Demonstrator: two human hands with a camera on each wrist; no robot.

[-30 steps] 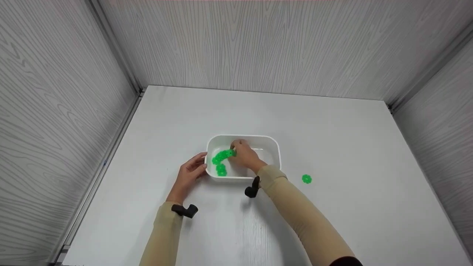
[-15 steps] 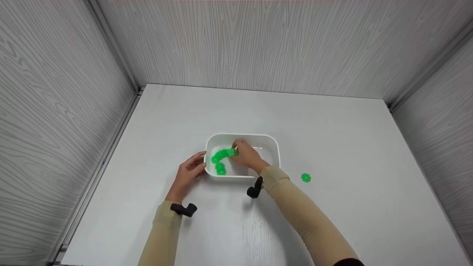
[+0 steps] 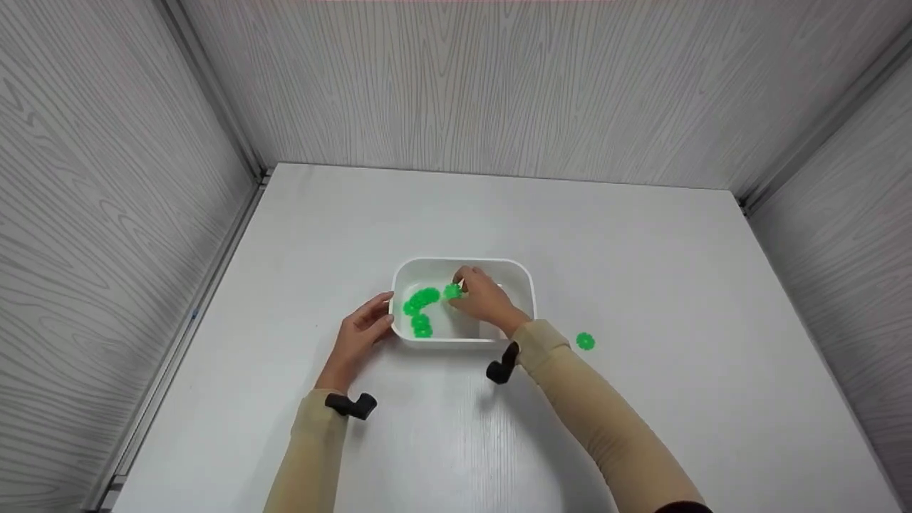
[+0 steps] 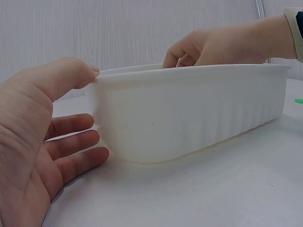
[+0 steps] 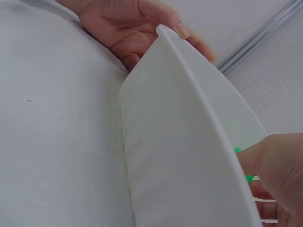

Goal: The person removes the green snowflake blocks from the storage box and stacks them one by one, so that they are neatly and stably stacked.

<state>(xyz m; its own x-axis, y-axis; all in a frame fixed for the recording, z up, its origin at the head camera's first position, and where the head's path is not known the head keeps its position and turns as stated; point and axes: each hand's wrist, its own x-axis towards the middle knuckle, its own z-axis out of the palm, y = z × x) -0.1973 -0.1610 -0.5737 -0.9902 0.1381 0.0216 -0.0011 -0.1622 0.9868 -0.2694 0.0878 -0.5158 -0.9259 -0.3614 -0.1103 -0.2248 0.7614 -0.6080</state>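
In the head view, my right hand (image 3: 484, 296) is inside a white plastic bin (image 3: 462, 344), pinching a green flower-shaped disc (image 3: 452, 291) between thumb and fingers. Several similar green discs (image 3: 420, 303) lie overlapping in a curved row at the bin's left side. My left hand (image 3: 360, 338) touches the bin's left end with relaxed fingers. The left wrist view shows its thumb at the rim and the other fingers along the outer wall (image 4: 180, 113). In the right wrist view, the near wall hides most of the bin's inside, and only bits of green (image 5: 249, 178) show by my right fingers.
One loose green disc (image 3: 585, 341) lies on the white table (image 3: 662, 285), to the right of the bin. Pale wood-grain panels (image 3: 456, 85) stand at the back and along both sides. My right forearm crosses over the bin's front right rim.
My right hand has drawn slightly right with a green disc, which now stands apart from the curved row. My left hand stays at the bin's left end.
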